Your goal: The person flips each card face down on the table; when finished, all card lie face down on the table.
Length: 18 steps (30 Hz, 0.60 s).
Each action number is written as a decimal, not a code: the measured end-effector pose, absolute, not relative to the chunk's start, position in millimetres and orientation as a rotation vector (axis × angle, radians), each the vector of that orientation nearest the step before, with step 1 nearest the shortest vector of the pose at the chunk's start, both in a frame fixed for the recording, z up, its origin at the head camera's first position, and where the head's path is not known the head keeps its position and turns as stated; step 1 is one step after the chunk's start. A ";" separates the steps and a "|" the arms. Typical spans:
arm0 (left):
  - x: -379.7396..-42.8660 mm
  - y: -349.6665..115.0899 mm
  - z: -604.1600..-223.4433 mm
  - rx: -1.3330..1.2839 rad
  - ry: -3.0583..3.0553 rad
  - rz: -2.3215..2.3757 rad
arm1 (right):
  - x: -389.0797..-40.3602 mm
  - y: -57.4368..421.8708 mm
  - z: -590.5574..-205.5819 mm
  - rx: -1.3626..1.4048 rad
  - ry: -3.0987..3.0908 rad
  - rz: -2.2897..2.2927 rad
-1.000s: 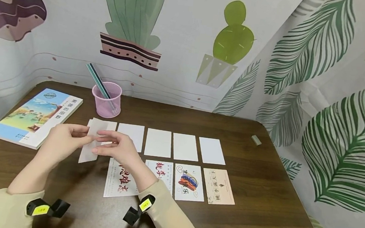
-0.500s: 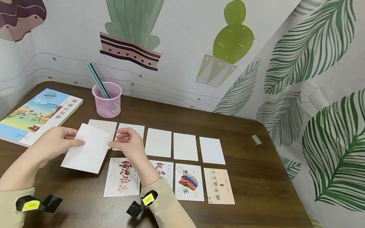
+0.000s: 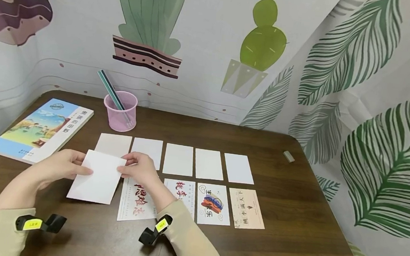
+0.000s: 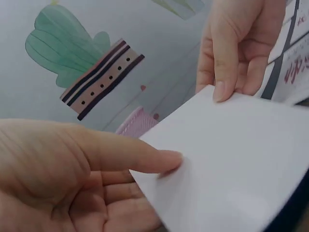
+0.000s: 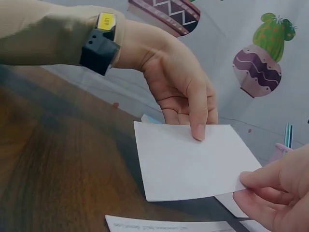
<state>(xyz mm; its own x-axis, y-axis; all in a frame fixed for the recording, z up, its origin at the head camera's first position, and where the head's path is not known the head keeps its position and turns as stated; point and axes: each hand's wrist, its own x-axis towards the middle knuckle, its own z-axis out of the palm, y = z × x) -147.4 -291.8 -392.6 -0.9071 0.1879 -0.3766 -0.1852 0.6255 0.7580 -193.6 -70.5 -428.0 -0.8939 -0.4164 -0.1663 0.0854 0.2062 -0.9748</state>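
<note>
Both hands hold one blank white card [image 3: 96,179] above the left part of the table. My left hand [image 3: 54,167] pinches its left edge, thumb on top, as the left wrist view shows. My right hand [image 3: 143,173] pinches the upper right corner between thumb and fingers. In the right wrist view the card [image 5: 193,162] is raised off the table and tilted. Behind it lies an off-white card [image 3: 113,144], partly covered. Below my right wrist is a larger printed card [image 3: 137,210] with red characters, partly hidden by that hand.
Several blank cards, among them one white card [image 3: 209,164], form the back row. A colourful card [image 3: 214,205] and a peach card [image 3: 247,209] lie in front. A book [image 3: 42,128], pink pen cup [image 3: 121,116] and eraser [image 3: 288,156] sit around them on the table [image 3: 291,235].
The held card has turned from nearly edge-on to face up, then come lower, nearer the person. My right hand has shifted to its upper right corner.
</note>
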 end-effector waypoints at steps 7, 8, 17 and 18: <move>-150.8 -297.7 -402.8 -0.113 2.504 1.143 | -189.1 -76.5 -431.4 -0.402 2.295 -1.534; -151.2 -297.5 -404.6 -0.131 2.519 1.136 | -188.3 -76.9 -431.4 -0.412 2.332 -1.499; -153.3 -292.1 -412.8 -0.215 2.647 0.984 | -185.5 -76.3 -429.1 -0.505 2.536 -1.271; -153.6 -291.6 -412.7 -0.222 2.658 0.960 | -185.5 -76.2 -428.7 -0.506 2.544 -1.259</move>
